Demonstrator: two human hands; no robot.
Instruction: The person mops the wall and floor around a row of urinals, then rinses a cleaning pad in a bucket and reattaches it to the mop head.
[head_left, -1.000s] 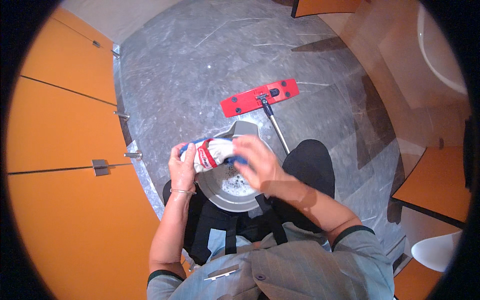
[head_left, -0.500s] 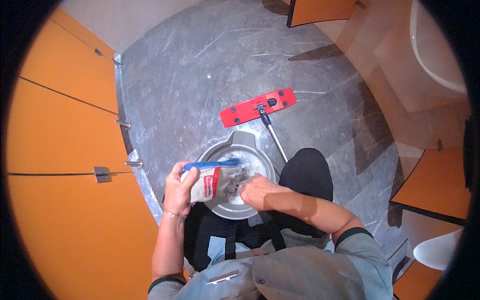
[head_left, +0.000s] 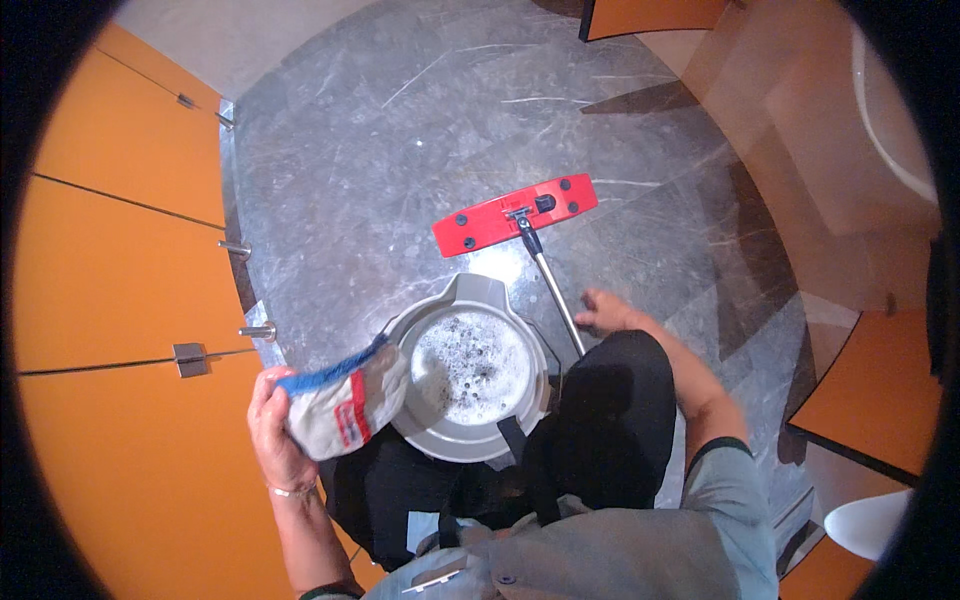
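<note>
My left hand [head_left: 278, 428] is closed round one end of a folded mop pad [head_left: 345, 402], off-white with a blue edge and a red-trimmed label. The pad is held left of a grey bucket [head_left: 490, 440], its far end near the bucket's rim. White suds float on the bucket's water. Past my right knee, my right hand [head_left: 608, 312] reaches beside the pole of a flat mop [head_left: 520, 215]. Its fingers are apart with nothing in them, close to the pole but not wrapped round it. The mop's red plate rests on the floor beyond the bucket.
Orange cubicle doors [head_left: 120, 270] with metal feet stand along the left. Grey marble-look floor [head_left: 400, 170] stretches ahead. White curved fixtures [head_left: 868, 522] and orange panels [head_left: 875, 375] line the right side. My knees flank the bucket, the right one next to the mop pole.
My left hand has drawn the mop pad left, away from over the bucket. My right hand has left the bucket and moved right, toward the mop pole.
</note>
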